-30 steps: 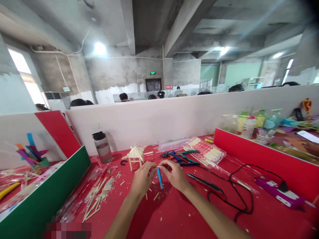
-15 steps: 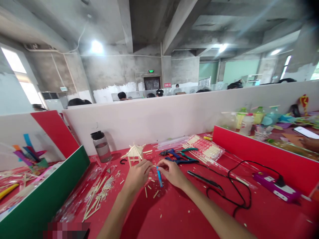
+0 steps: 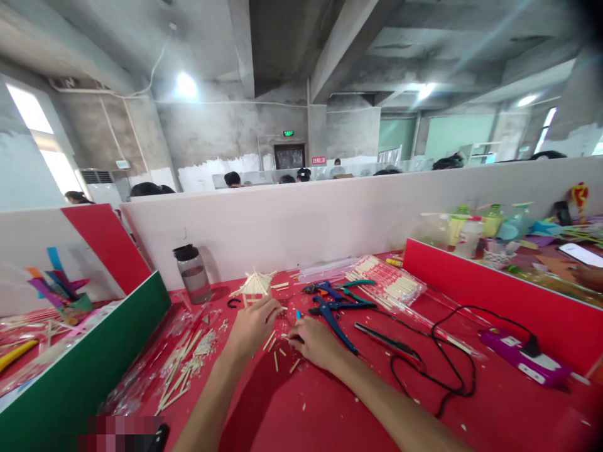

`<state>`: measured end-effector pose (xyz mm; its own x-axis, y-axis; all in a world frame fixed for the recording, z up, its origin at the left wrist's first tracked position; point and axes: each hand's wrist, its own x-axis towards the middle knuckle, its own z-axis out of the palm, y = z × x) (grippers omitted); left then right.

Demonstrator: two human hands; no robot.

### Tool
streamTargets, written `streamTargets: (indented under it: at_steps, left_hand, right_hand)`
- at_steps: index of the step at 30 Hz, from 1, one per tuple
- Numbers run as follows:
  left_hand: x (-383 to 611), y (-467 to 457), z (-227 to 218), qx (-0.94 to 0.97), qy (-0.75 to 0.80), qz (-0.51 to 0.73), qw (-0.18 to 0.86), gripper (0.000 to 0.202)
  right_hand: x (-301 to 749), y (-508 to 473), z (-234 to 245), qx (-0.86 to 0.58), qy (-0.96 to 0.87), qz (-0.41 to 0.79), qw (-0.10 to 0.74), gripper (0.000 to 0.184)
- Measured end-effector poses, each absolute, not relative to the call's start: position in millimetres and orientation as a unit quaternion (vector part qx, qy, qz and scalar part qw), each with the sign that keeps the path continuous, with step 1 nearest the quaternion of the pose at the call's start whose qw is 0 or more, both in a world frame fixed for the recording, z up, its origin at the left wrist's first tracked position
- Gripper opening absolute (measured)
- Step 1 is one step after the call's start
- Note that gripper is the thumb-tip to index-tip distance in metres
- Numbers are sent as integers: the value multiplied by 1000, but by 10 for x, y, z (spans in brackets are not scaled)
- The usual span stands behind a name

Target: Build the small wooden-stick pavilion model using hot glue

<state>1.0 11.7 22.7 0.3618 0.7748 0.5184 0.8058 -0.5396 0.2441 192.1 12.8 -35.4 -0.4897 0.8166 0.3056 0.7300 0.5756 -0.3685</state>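
My left hand (image 3: 257, 323) is closed with its fingertips pinched on a short wooden stick (image 3: 283, 308), just in front of a small stick-built pavilion model (image 3: 257, 285) with a pointed roof. To its right, my right hand (image 3: 315, 342) is low over the red table with its fingers curled. The end of a slim blue tube (image 3: 298, 314) shows above that hand; the rest is hidden behind the fingers. Cut stick pieces (image 3: 276, 360) lie below and between the hands. Blue-handled pliers (image 3: 335, 323) lie close beside my right hand.
A water bottle (image 3: 192, 274) stands at the back left. Loose sticks (image 3: 181, 376) and shavings lie left. A packet of sticks (image 3: 389, 279), a black-handled cutter (image 3: 386, 341), a black cable (image 3: 471, 370) and a purple power strip (image 3: 522, 358) lie right. Green (image 3: 94, 351) and red (image 3: 499, 301) boards flank the table.
My hands have moved apart. My right hand has dropped towards the table and turned, now covering most of the blue tube and uncovering the pliers' handle. The left hand has shifted slightly left.
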Motion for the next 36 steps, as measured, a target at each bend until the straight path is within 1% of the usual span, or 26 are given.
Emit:
streamTargets:
  at_steps: [3, 5, 7, 9, 11, 15, 18, 22, 25, 28, 31, 34, 36]
  left_hand:
    - [5, 124, 216, -828, -478, -290, 41, 25]
    - [1, 125, 209, -831, -475, -284, 50, 25]
    - [-3, 125, 202, -835, -470, -281, 52, 25]
    - [-6, 125, 199, -836, -469, -282, 49, 25]
    - [-6, 122, 206, -835, -470, -285, 39, 24]
    - [12, 94, 256, -839, -460, -291, 5, 23]
    - [28, 73, 287, -846, -441, -300, -17, 22]
    - [34, 79, 260, -856, -411, -311, -28, 23]
    - [42, 90, 221, -867, -389, -310, -35, 24]
    - [62, 83, 214, -869, -383, -309, -50, 23]
    - [78, 75, 228, -865, -382, -318, -68, 22]
    - [73, 79, 240, -857, -390, -329, -70, 21]
    - [62, 85, 244, -851, -399, -335, -65, 20]
  right_hand:
    - [1903, 148, -384, -459, -859, 74, 214, 13]
    - [1893, 160, -420, -465, -855, 72, 219, 13]
    - [1891, 172, -454, -462, -850, 76, 243, 12]
    - [1900, 189, -463, -455, -838, 102, 285, 10]
    - [1920, 209, -435, -441, -814, 162, 340, 9]
    - [1988, 241, -300, -373, -729, 331, 468, 13]
    - [2038, 250, -222, -335, -654, 443, 514, 22]
    - [2055, 234, -212, -323, -596, 525, 515, 29]
    - [2037, 211, -227, -318, -572, 552, 517, 32]
    - [2032, 192, -225, -303, -557, 577, 515, 31]
    - [2050, 174, -209, -279, -543, 618, 495, 31]
    - [2071, 154, -183, -265, -531, 654, 469, 36]
    - [2078, 147, -167, -259, -524, 664, 467, 38]
